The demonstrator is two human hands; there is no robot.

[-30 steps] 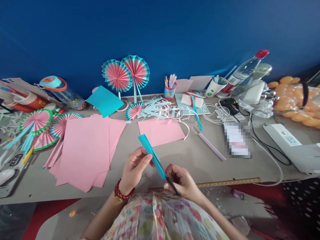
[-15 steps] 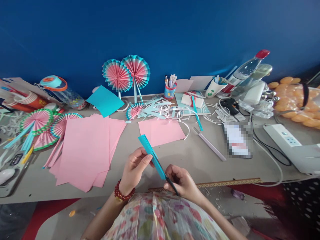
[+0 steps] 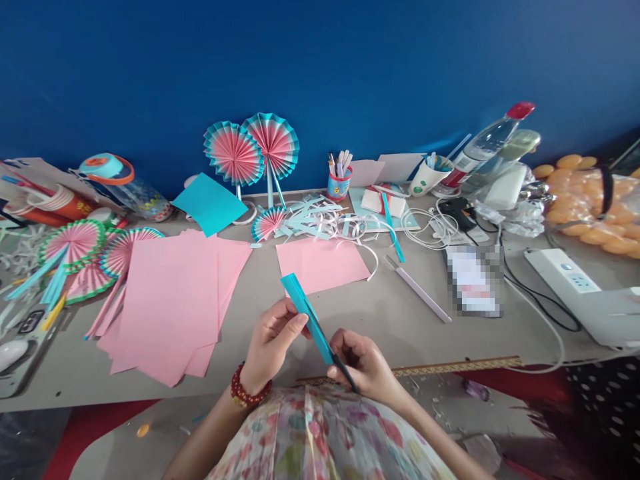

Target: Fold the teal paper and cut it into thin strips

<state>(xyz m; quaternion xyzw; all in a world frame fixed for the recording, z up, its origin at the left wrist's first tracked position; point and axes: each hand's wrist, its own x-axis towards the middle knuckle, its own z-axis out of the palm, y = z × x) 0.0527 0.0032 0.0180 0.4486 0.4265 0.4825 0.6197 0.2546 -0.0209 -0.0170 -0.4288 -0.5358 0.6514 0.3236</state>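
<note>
A folded strip of turquoise paper point(image 3: 298, 293) slants in front of me, pinched between the thumb and fingers of my left hand point(image 3: 275, 340). My right hand point(image 3: 361, 360) is closed around black scissors point(image 3: 344, 372). Their dark blade runs up along the strip, and the handles are mostly hidden by my fingers. Beyond the strip lies a pink paper piece point(image 3: 320, 265) on the table. To the left, several pink sheets point(image 3: 170, 300) are stacked unevenly, with a turquoise sheet point(image 3: 213, 203) behind them.
Pleated paper fans point(image 3: 270, 157) lean on the blue wall; more fans point(image 3: 73, 247) lie left. Paper scraps point(image 3: 315, 217) are heaped at the back. A lilac pen-like tool point(image 3: 423, 293), a pixelated item point(image 3: 475, 280), cables and a power strip point(image 3: 575, 273) occupy the right. The table's front edge is near my hands.
The strip and my left hand have shifted very slightly right and down. My right hand and the scissors stay almost in place, with the blade still at the strip.
</note>
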